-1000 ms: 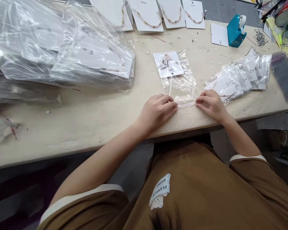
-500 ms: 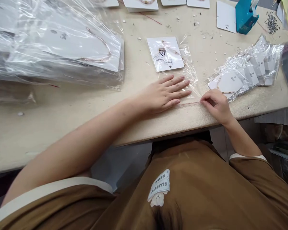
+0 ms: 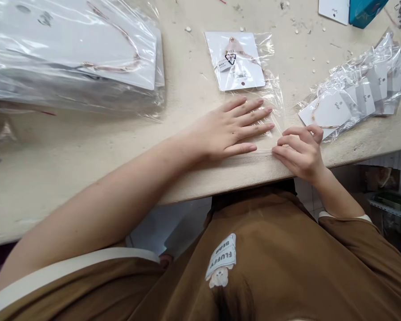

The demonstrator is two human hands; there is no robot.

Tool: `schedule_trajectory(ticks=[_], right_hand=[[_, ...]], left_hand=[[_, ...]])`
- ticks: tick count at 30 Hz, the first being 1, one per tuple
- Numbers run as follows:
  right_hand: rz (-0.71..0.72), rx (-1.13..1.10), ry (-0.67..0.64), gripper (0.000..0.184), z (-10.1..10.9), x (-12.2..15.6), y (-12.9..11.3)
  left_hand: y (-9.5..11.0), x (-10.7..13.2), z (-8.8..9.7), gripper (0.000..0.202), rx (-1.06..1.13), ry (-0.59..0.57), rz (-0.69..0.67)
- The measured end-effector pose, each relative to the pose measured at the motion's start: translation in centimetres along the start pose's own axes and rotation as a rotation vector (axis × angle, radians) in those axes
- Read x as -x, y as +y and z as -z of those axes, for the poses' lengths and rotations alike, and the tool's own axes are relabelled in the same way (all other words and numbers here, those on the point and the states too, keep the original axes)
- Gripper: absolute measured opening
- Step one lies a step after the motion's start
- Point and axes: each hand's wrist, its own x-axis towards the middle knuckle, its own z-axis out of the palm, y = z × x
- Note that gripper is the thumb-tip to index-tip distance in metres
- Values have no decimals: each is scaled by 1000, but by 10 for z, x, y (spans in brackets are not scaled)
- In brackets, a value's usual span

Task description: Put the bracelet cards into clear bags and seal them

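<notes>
A clear plastic bag (image 3: 270, 93) lies on the cream table, with a white jewellery card (image 3: 235, 60) inside it holding a fine chain and a black triangular tag. My left hand (image 3: 235, 129) rests flat on the bag's lower half, fingers extended and slightly apart. Just to its right, my right hand (image 3: 299, 151) has its fingers curled at the bag's lower right edge, close to the table's front edge. The fold of plastic under my fingertips is partly hidden.
A tall stack of bagged necklace cards (image 3: 70, 53) fills the left of the table. A heap of small bagged cards (image 3: 352, 91) lies to the right. Loose beads dot the tabletop (image 3: 53, 165). A teal box (image 3: 366, 11) and a white card (image 3: 334, 9) stand at the far edge.
My left hand has slid up the bag and flattened out, and my right fingers have curled at its edge. The view has tilted, moving the table's contents higher in the frame.
</notes>
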Motion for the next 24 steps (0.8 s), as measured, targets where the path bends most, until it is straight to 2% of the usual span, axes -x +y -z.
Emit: schedule_trajectory(ticks=[3, 6, 8, 11, 13, 16, 19, 21, 24], right_hand=[[113, -1, -100, 10, 0, 6, 2], [182, -54, -69, 10, 5, 10, 1], [131, -90, 5, 11, 5, 8, -7], [-31, -105, 60, 16, -3, 0, -24], [-81, -70, 73, 16, -11, -6, -34], [-115, -50, 68, 10, -17, -12, -42], [-155, -100, 0, 15, -16, -16, -41], [-160, -114, -25, 17, -13, -17, -40], [-88, -72, 26, 16, -12, -15, -37]], left_hand=[[4, 0, -1, 45, 27, 20, 6], [4, 0, -3, 30, 16, 107, -1], [-1, 1, -4, 33, -72, 105, -55], [-12, 3, -3, 51, -323, -37, -185], [-17, 4, -1, 55, -429, -101, -226], [-15, 4, -2, 51, -378, -53, -198], [-10, 6, -5, 48, -363, 18, -178], [-9, 8, -7, 48, -494, -19, -207], [-13, 10, -9, 51, -706, -91, -235]])
